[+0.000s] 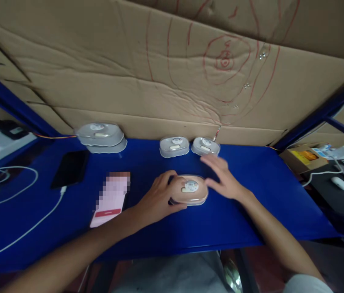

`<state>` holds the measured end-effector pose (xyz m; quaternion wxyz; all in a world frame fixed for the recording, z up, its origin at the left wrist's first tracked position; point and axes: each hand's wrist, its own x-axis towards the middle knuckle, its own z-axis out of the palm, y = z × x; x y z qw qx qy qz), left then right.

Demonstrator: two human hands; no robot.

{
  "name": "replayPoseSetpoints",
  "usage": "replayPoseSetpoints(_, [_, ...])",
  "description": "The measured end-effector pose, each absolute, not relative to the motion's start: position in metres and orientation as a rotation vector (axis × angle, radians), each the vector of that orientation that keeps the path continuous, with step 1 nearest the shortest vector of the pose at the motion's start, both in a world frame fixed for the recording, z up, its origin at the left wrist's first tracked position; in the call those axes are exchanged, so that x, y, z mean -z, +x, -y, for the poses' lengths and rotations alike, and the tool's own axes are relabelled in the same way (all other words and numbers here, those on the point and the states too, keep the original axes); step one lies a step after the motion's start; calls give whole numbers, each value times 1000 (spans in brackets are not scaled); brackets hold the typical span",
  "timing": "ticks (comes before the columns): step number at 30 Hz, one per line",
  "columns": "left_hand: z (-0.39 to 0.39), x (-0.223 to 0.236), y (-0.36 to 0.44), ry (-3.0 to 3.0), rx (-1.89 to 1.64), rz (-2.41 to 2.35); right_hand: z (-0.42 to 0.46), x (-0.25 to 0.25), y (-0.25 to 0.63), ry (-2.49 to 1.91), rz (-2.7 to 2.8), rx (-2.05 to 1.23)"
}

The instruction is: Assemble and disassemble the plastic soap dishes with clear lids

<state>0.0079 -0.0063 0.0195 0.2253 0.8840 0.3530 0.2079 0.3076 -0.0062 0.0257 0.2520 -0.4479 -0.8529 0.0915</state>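
A small oval clear plastic case (192, 190) with a white label lies in the middle of the blue table (251, 211). My left hand (160, 199) curls round its left end and grips it. My right hand (222, 176) hovers just right of the case with fingers stretched out and apart, holding nothing. Two similar cases, one (174, 146) and another (205, 146), sit side by side at the back edge beyond my right hand.
A stack of larger oval cases (101, 137) stands at the back left. A black phone (70, 168) with a white cable (31, 228) lies left, a pink card (111, 199) beside it. Cardboard (160, 73) walls the back. A box (304, 156) sits on the right.
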Motion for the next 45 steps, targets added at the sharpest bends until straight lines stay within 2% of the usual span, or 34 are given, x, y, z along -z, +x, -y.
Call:
replayPoseSetpoints(3, [-1, -12, 4, 2306, -638, -930, 27, -28, 284, -991, 2507, -453])
replayPoseSetpoints(10, [-4, 1, 1, 2173, -641, -810, 14, -13, 295, -967, 2252, -787])
replayPoseSetpoints(12, [-2, 2, 1, 2174, -616, -821, 7, -7, 301, -1038, 2182, -744])
replayPoseSetpoints(17, [2, -2, 0, 2214, -498, -862, 1, 4, 304, -1342, 2183, -354])
replayPoseSetpoints(20, [1, -5, 0, 2227, -491, -926, 8, -3, 297, -1286, 2334, -225])
replayPoseSetpoints(24, [-4, -8, 0, 2128, -562, -942, 24, -19, 277, -1009, 2575, -231])
replayPoseSetpoints(34, [-2, -4, 3, 2184, -490, -1009, 26, -27, 280, -1003, 2427, -423])
replayPoseSetpoints(45, [-2, -18, -14, 2316, -353, -1054, 18, -18, 292, -1065, 2243, -211])
